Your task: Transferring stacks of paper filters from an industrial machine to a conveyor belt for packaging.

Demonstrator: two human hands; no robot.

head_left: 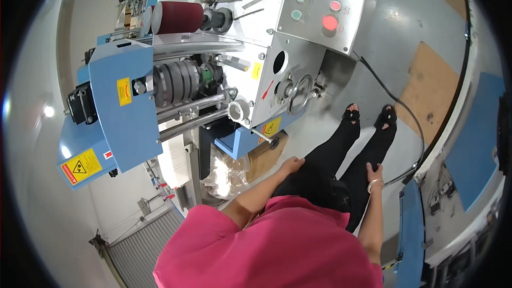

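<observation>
Left hand: against trousers, centre of frame; narrow, curled grip; cannot tell if pinching
Right hand: against trousers, right of centre; half-hidden grip, cannot tell
Cable: near sandals, upper right; could trip if stepped over unseen
Knob: near left hand; could bruise if swung upward

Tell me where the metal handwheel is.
In the head view, the handwheel is right of and above centre, mounted on the silver side plate, below the control panel and above the person's left hand.
</observation>
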